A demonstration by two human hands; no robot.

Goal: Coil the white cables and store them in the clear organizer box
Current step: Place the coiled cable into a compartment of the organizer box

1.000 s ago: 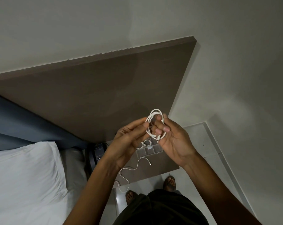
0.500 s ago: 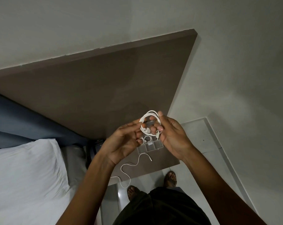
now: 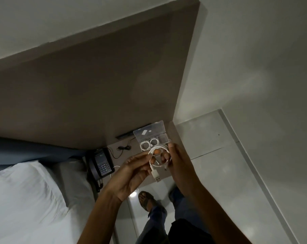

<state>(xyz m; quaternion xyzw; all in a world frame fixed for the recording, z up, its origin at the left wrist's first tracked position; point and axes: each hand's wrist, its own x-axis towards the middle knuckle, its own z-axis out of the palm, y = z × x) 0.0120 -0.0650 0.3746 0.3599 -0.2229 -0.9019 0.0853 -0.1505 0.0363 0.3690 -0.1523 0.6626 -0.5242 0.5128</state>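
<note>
A white cable (image 3: pixel 158 156), wound into a small coil, is held between both hands just in front of the clear organizer box (image 3: pixel 153 136). My left hand (image 3: pixel 131 173) pinches the coil's left side. My right hand (image 3: pixel 180 166) grips its right side with thumb and fingers. The cable's USB plug (image 3: pixel 156 175) hangs below the coil. The box lies open on the brown bedside shelf, lid tipped back, and two compartments hold small coiled white cables (image 3: pixel 145 144). A stretch of another white cable (image 3: pixel 116 166) shows left of my left hand.
A black desk telephone (image 3: pixel 100 164) sits on the shelf left of the box, with a thin black cord (image 3: pixel 122 148) behind it. A white pillow (image 3: pixel 22 196) and bed lie at the left. Floor and my sandalled feet (image 3: pixel 145 199) show below the shelf.
Both hands have come down with the coiled cable and now hold it close over the box. The view has tilted down, showing the telephone and the whole open box.
</note>
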